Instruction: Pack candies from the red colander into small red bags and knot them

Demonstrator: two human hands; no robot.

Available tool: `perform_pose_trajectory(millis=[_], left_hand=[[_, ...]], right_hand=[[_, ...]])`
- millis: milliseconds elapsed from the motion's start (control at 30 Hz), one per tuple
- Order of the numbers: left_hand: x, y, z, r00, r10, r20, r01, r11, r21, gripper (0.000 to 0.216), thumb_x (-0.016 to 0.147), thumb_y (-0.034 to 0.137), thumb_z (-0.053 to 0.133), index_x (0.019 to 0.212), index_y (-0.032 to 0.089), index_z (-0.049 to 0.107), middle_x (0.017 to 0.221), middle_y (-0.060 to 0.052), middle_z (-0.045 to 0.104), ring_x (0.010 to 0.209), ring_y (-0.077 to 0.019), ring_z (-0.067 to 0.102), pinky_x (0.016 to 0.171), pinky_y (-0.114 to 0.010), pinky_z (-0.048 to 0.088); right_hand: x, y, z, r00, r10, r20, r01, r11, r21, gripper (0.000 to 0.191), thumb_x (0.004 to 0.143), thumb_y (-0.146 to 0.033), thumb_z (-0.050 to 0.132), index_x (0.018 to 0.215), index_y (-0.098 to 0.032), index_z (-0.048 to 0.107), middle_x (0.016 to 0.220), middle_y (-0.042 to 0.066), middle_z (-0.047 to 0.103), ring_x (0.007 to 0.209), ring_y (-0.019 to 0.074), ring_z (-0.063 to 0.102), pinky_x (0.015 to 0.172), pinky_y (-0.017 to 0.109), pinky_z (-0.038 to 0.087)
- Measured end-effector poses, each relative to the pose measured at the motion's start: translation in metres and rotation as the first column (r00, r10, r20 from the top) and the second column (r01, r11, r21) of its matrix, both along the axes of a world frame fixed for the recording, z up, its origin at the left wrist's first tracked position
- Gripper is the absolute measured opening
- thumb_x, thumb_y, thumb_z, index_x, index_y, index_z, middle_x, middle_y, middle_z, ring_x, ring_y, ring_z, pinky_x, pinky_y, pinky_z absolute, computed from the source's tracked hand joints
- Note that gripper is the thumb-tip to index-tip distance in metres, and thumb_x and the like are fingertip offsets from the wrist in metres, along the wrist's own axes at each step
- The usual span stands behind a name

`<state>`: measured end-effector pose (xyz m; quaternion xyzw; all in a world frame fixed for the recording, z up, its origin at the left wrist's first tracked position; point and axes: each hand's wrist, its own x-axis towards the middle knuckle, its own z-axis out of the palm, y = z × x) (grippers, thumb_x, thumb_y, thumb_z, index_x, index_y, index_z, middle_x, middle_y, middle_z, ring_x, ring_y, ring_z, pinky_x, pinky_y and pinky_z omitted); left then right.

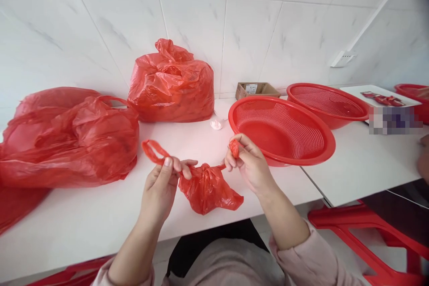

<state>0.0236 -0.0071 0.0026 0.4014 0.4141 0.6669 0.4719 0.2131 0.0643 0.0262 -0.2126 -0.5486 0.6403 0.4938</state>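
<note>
Two-handed hold on a small, bright-red, thin plastic bag (204,192), as I see it from beside the worker. The bag hangs between the hands, in front of the torso and over the white, smooth-surfaced worktop (187,140), near its front edge; whether its base touches the surface I cannot tell. Left hand (159,187): the fingers are closed, thumb against forefinger, on one twisted handle, whose narrow red loop (145,149) stands out beyond the grip. Right hand (250,165): the fingers pinch the other handle, its crumpled end bunched between them. The gathered neck lies midway, seemingly knotted; whether the knot is being tightened or loosened cannot be told.

The step in hand appears to be working the two handles at that neck. To do it well, both pinches should sit close to the gather and draw evenly, since such film will probably stretch or tear under a jerk. The elbows have best room low and forward, clear of the red, oval, perforated plastic basket (301,147) just beyond the right hand.
</note>
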Motion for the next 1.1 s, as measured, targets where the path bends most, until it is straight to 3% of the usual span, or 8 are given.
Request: perform_pose_trajectory(millis=[67, 167, 267, 467, 733, 900, 1000, 1100], left_hand=[[0.005, 0.01, 0.023, 0.981, -0.081, -0.177, 0.074, 0.996, -0.045, 0.032, 0.095, 0.042, 0.049, 0.073, 0.02, 0.055, 0.05, 0.005, 0.041, 0.065, -0.0143, 0.054, 0.066, -0.025, 0.044], [0.01, 0.022, 0.051, 0.893, -0.22, -0.392, 0.18, 0.974, -0.137, 0.024, 0.086, 0.028, 0.056, 0.066, 0.019, 0.048, 0.055, 0.006, 0.036, 0.051, -0.0098, 0.036, 0.049, -0.023, 0.03], [0.009, 0.025, 0.062, 0.853, -0.335, -0.4, 0.293, 0.942, -0.165, 0.022, 0.078, 0.02, 0.054, 0.06, 0.02, 0.043, 0.058, 0.004, 0.037, 0.052, -0.0098, 0.032, 0.048, -0.024, 0.028], [0.006, 0.023, 0.057, 0.735, -0.496, -0.462, 0.446, 0.867, -0.222, 0.02, 0.084, 0.036, 0.06, 0.077, 0.017, 0.065, 0.071, -0.003, 0.06, 0.063, -0.016, 0.052, 0.059, -0.028, 0.042], [0.005, 0.037, 0.048, 0.81, -0.36, -0.463, 0.349, 0.93, -0.113, 0.038, 0.093, 0.043, 0.053, 0.069, 0.018, 0.07, 0.068, -0.005, 0.066, 0.074, -0.0184, 0.063, 0.075, -0.03, 0.049], [-0.007, 0.036, 0.051, 0.862, -0.325, -0.39, 0.307, 0.945, -0.109, 0.019, 0.081, 0.036, 0.072, 0.083, 0.017, 0.073, 0.075, -0.006, 0.072, 0.074, -0.0218, 0.067, 0.073, -0.034, 0.053], [-0.004, 0.034, 0.052, 0.821, -0.325, -0.469, 0.304, 0.945, -0.123, 0.024, 0.087, 0.039, 0.064, 0.087, 0.017, 0.073, 0.087, -0.009, 0.075, 0.081, -0.0234, 0.069, 0.081, -0.037, 0.053], [0.002, 0.035, 0.043, 0.786, -0.292, -0.545, 0.321, 0.946, -0.044, 0.034, 0.095, 0.042, 0.051, 0.115, 0.02, 0.068, 0.115, -0.011, 0.07, 0.104, -0.0252, 0.066, 0.094, -0.039, 0.049]], right_hand=[[-0.004, -0.001, 0.028, 0.993, -0.019, 0.12, -0.012, 0.969, 0.248, 0.016, 0.095, -0.033, 0.05, 0.084, -0.023, 0.055, 0.073, -0.002, 0.06, 0.071, 0.0137, 0.061, 0.078, 0.034, 0.051], [-0.017, -0.002, 0.061, 0.935, -0.196, 0.294, -0.013, 0.812, 0.583, 0.009, 0.092, -0.024, 0.055, 0.087, -0.024, 0.062, 0.111, 0.003, 0.063, 0.109, 0.0191, 0.06, 0.095, 0.039, 0.045], [-0.031, 0.005, 0.068, 0.843, -0.428, 0.326, 0.072, 0.691, 0.72, 0.008, 0.088, -0.021, 0.058, 0.083, -0.023, 0.064, 0.119, 0.004, 0.061, 0.114, 0.022, 0.056, 0.093, 0.039, 0.045], [-0.04, 0.023, 0.047, 0.753, -0.424, 0.504, -0.003, 0.763, 0.646, 0.015, 0.093, -0.029, 0.053, 0.088, -0.024, 0.066, 0.061, -0.005, 0.057, 0.052, 0.0093, 0.047, 0.054, 0.023, 0.035], [-0.018, 0.011, 0.048, 0.804, -0.451, 0.388, 0.165, 0.795, 0.584, 0.019, 0.094, -0.041, 0.055, 0.103, -0.025, 0.058, 0.047, -0.01, 0.031, 0.042, 0.0088, 0.031, 0.046, 0.023, 0.026], [-0.016, -0.015, 0.025, 0.891, -0.268, 0.368, 0.097, 0.902, 0.421, 0.014, 0.094, -0.037, 0.054, 0.096, -0.024, 0.056, 0.048, -0.01, 0.039, 0.041, 0.0081, 0.036, 0.046, 0.022, 0.029], [-0.021, -0.015, 0.017, 0.924, -0.233, 0.304, 0.136, 0.942, 0.308, 0.014, 0.094, -0.036, 0.054, 0.091, -0.023, 0.055, 0.05, -0.009, 0.046, 0.042, 0.0078, 0.039, 0.045, 0.021, 0.03], [-0.022, -0.004, 0.021, 0.939, -0.247, 0.24, 0.192, 0.954, 0.228, 0.013, 0.092, -0.035, 0.057, 0.089, -0.023, 0.054, 0.047, -0.01, 0.044, 0.041, 0.0066, 0.037, 0.043, 0.019, 0.029]])
